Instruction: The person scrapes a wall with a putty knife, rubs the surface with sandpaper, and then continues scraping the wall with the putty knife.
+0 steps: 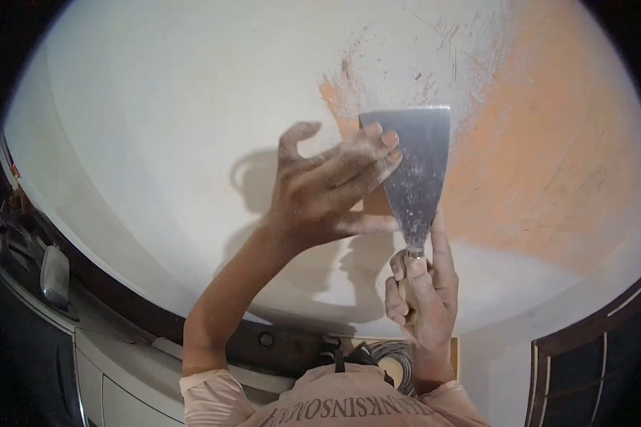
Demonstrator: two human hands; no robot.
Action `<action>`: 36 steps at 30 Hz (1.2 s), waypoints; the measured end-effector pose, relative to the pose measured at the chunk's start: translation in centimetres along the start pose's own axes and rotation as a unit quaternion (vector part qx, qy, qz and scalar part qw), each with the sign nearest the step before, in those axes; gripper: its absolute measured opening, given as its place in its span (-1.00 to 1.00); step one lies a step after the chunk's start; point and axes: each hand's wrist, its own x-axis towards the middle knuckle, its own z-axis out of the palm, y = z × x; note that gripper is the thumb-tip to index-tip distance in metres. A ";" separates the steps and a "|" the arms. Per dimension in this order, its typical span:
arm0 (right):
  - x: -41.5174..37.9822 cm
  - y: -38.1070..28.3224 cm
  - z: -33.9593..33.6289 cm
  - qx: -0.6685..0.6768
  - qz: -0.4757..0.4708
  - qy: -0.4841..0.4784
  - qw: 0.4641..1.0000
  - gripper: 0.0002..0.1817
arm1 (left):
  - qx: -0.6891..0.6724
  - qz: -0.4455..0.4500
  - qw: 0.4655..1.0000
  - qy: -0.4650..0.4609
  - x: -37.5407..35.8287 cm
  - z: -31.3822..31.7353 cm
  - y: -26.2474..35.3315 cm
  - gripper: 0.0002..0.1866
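A wide metal scraper (418,164) stands upright, blade up, in front of a white wall (157,107) with orange patches. My right hand (427,295) is wrapped round its handle, below the blade. To the left, my left hand (335,178) has its fingers stretched out, with several fingertips against the left part of the blade and the thumb curled apart. Whitish dust covers the fingers of both hands. Scratches and flaked marks show on the wall above the blade.
At the lower left is a car with a side mirror (55,274). A coil of cable (395,359) lies below, near my body. A dark-framed window or door (595,356) is at the lower right.
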 end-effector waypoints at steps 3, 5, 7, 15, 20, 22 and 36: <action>1.0 -0.5 1.0 0.026 0.012 0.003 1.000 -0.38 | 0.010 0.002 1.000 0.007 0.6 -0.7 -1.1 -0.45; 1.4 -1.5 0.5 0.039 0.022 -0.018 0.999 -0.39 | -0.002 -0.002 1.000 0.000 1.0 -0.6 -0.5 -0.45; 0.1 -0.2 -0.8 0.019 0.005 -0.021 1.000 -0.39 | -0.002 -0.014 1.000 -0.021 0.4 -0.3 0.3 -0.45; 2.2 -0.5 1.3 0.013 -0.030 -0.033 0.999 -0.45 | -0.007 -0.020 0.998 -0.065 3.5 -4.6 -0.5 -0.49; -0.9 7.7 1.0 -0.044 -0.088 -0.078 0.992 -0.56 | -0.220 -0.290 0.930 -0.046 -4.6 -6.9 4.1 -0.47; -1.9 9.6 1.6 -0.152 -0.208 -0.107 0.960 -0.60 | -0.357 -0.385 0.851 0.005 -9.2 -6.9 6.2 -0.38; -10.9 19.5 6.5 -0.168 -0.109 -0.687 0.698 -0.46 | -0.152 -0.749 0.460 0.452 -25.0 -20.7 20.8 -0.66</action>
